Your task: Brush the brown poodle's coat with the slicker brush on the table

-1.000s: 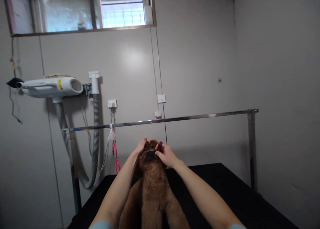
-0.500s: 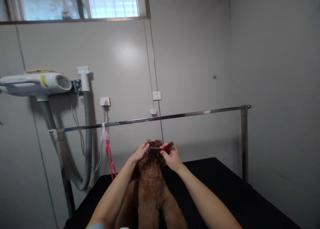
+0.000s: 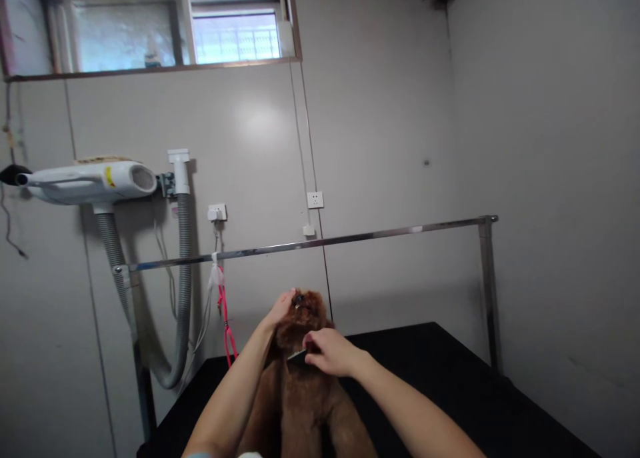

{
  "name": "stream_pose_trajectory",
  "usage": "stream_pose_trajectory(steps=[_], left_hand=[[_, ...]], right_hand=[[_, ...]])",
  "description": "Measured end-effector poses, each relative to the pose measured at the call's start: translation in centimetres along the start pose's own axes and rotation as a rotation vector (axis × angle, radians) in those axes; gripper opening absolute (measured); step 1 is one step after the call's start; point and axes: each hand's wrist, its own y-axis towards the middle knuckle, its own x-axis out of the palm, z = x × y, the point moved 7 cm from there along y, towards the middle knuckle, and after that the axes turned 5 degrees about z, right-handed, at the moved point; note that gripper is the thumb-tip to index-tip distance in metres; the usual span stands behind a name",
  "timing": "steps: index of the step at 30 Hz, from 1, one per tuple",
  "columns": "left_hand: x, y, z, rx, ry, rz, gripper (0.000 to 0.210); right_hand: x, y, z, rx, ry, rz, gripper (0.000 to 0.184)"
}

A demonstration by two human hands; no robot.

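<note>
A brown, curly-haired dog [image 3: 306, 391] is upright in front of me on a black table, its muzzle tipped upward. My left hand [image 3: 281, 309] grips the side of its head near the dark nose, with most of the fingers hidden behind the fur. In my right hand [image 3: 330, 351] is a slicker brush [image 3: 297, 357], its dark pad and pale pins against the fur just below the dog's chin. The hand covers the brush's handle.
The black grooming table [image 3: 405, 365] has a metal rail [image 3: 350, 237] across its far side. A pink leash [image 3: 227, 325] hangs from that rail at left. A white pet dryer [image 3: 95, 181] with a grey hose [image 3: 184, 291] is mounted on the wall.
My right hand has brought the slicker brush down from the dog's face to below the chin. The left hand stays at the head. My view has tilted up slightly.
</note>
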Motion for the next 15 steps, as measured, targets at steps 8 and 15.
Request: stream_pose_trajectory(steps=[8, 15], left_hand=[[-0.1, -0.3, 1.1, 0.014, 0.041, -0.041, 0.03], [0.0, -0.9, 1.3, 0.032, 0.076, -0.067, 0.038]], right_hand=[[-3.5, 1.4, -3.4, -0.177, -0.059, 0.306, 0.01], [-3.6, 1.7, -1.6, 0.032, -0.065, 0.303, 0.01]])
